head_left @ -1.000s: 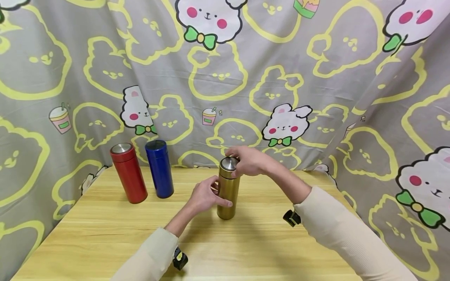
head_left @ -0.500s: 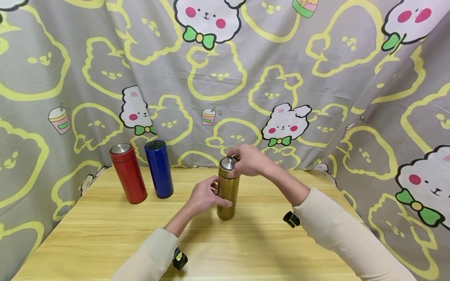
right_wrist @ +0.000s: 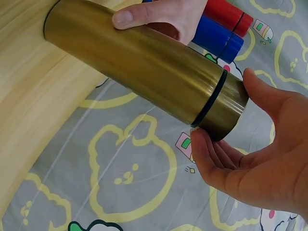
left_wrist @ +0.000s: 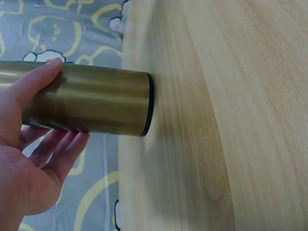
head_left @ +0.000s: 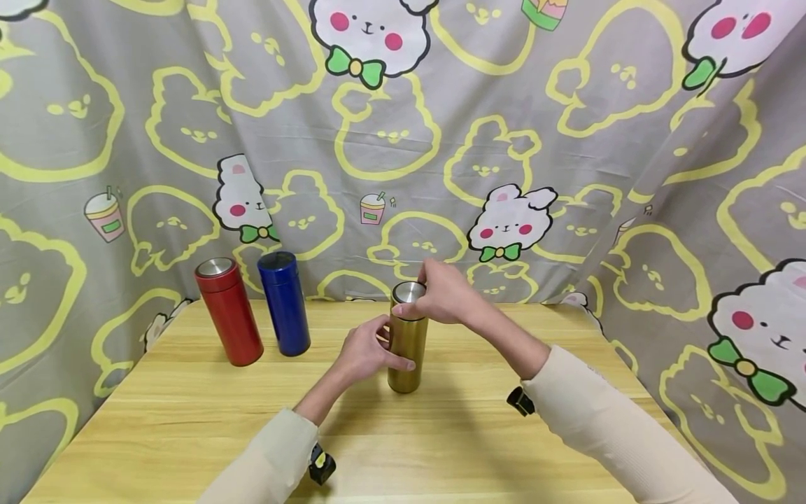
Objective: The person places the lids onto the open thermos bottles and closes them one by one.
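A gold thermos (head_left: 408, 341) stands upright on the table, with a black base edge in the left wrist view. My left hand (head_left: 367, 351) grips its body from the left, thumb across the front and fingers behind. The thermos lid (right_wrist: 229, 107) has a silvery top and sits above a dark seam on the body. My right hand (head_left: 448, 292) holds this lid between thumb and fingers from the right. In the right wrist view, thumb and fingertips press opposite sides of the lid.
To the left on the wooden table (head_left: 189, 420) stand a red thermos (head_left: 231, 315) and a blue thermos (head_left: 286, 308), both upright. A patterned grey curtain (head_left: 403, 189) hangs behind and at both sides.
My right hand has turned on the lid, its thumb sliding left across the front and its wrist dipping slightly. The left hand and the gold thermos stay in place.
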`<state>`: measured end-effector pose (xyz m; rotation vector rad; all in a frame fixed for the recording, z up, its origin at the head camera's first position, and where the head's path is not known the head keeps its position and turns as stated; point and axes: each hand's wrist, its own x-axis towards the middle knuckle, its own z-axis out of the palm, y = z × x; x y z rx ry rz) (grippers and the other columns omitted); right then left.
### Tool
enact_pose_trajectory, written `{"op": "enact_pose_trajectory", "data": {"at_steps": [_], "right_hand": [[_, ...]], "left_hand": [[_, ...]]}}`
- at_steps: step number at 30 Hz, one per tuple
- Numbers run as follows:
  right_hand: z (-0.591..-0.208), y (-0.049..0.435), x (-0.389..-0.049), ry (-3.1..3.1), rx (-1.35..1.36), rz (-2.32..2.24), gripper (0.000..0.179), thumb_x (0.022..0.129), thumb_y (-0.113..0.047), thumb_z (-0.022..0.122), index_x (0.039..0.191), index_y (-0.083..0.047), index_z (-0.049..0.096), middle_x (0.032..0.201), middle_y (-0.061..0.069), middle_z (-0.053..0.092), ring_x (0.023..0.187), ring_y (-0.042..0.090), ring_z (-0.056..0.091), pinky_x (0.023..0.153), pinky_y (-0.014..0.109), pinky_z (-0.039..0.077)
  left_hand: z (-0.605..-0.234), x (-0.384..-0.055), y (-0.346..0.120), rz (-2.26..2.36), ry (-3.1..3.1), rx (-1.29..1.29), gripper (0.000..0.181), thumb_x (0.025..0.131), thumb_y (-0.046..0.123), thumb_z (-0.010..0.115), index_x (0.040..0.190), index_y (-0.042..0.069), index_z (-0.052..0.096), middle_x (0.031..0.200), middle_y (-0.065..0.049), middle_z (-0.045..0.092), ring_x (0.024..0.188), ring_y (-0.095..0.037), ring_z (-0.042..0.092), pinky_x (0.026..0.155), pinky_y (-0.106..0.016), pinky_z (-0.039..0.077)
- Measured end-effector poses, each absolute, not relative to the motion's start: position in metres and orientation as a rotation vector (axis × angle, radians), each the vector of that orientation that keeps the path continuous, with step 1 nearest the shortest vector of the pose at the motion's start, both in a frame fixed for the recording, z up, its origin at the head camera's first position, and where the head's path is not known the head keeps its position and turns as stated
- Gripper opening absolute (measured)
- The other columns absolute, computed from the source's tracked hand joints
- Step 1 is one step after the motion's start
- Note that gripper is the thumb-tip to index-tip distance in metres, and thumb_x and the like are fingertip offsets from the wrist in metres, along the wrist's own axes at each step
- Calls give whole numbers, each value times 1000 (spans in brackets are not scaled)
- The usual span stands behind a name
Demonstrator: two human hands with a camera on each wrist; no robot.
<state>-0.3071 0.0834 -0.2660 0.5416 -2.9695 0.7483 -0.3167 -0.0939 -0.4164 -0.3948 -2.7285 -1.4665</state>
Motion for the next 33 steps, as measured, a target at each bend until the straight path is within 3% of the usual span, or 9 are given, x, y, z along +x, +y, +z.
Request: {"op": "enact_pose_trajectory", "data": {"at_steps": [6,11,14,20,33], "right_hand": [[-264,84,-307,-3009,564,689,63,75,-46,89,107,-4,54,96,9,61,86,24,59,70,31,49],[-257,86,-309,-3101,626,696,84,77,-45,88,136,1,49,119,16,65,104,27,62,88,38,53],[-252,89,-311,-3140,694,771,84,80,-33,87,146,-1,46,133,20,62,116,30,62,100,43,51],[-248,93,-312,-3118,856,829,64,79,-7,83,137,-2,57,128,15,68,111,26,65,100,42,51],[-252,90,-312,-3056,784,783,56,78,-13,86,129,-5,65,112,11,73,96,22,66,88,36,53]], "left_hand": [[-417,-317,-94,-1478,-2734,-394,61,59,38,99,108,23,66,101,4,70,94,-16,65,77,-35,55],[-417,-316,-94,-1493,-2735,-391,60,59,38,99,106,23,66,101,4,69,94,-16,64,76,-34,55],[-418,-316,-94,-1495,-2734,-394,60,59,38,99,106,23,65,100,4,69,93,-16,64,76,-34,55],[-416,-317,-93,-1488,-2745,-392,62,59,39,99,108,23,65,100,3,68,93,-17,63,76,-34,54],[-416,-318,-94,-1466,-2744,-389,61,59,38,99,107,22,66,100,3,69,94,-16,64,75,-34,55]]}}
